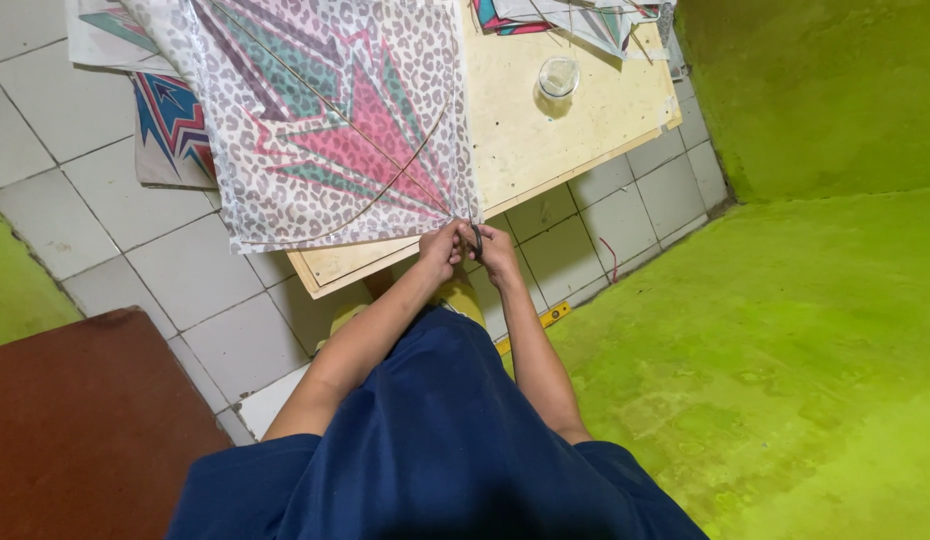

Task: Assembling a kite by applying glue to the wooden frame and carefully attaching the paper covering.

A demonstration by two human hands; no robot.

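Kite (335, 130) paper, leopard-printed, already lies over its thin crossed sticks on the wooden board (545, 140), at twelve o'clock from the person. Left hand (443, 250) and right hand (497, 255), together, pinch its bottom tip; that corner seems unfinished. Glass jar (559, 76) stands at one o'clock.

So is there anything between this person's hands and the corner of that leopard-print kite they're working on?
Nothing visible. Both the left hand and the right hand are already at the lower corner of the kite, where its thin sticks meet at the edge of the wooden board. A small dark object sits between the hands; I cannot tell what it is.
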